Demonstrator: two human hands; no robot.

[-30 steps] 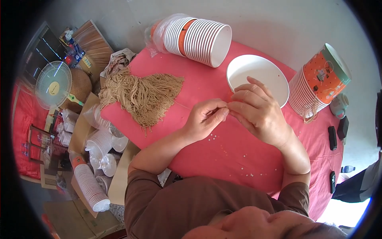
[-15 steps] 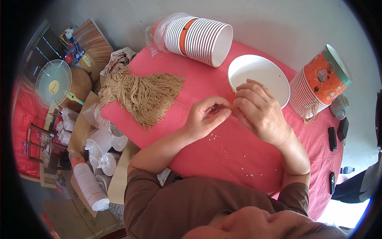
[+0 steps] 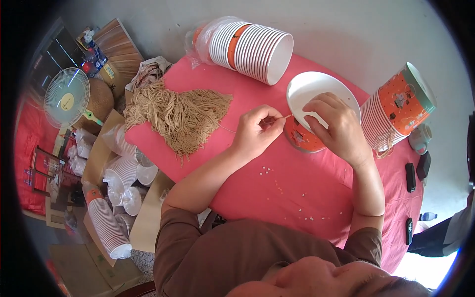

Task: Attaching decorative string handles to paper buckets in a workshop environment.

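My left hand (image 3: 253, 132) is closed in a pinch on a thin tan cord (image 3: 288, 117), whose tip points toward the bucket. A strand runs from near that hand back toward a large bundle of tan cords (image 3: 173, 116) on the table. My right hand (image 3: 340, 127) hovers at the near right rim of an orange paper bucket (image 3: 303, 138) with a white inside. Its fingers are curved and the thumb stands apart, with nothing visible between them. The bucket is tilted, its mouth facing up.
A stack of white-rimmed buckets (image 3: 257, 52) lies on its side at the back. Another stack of orange buckets (image 3: 396, 111) stands at right, a cord hanging from it. Tiny white bits (image 3: 307, 218) dot the pink tablecloth (image 3: 262, 198). At left is a carton (image 3: 148, 218) of wrapped cups.
My right hand has moved right, away from the left hand's fingertips, and its thumb has opened. The left hand still pinches the cord. More of the bucket's orange side shows.
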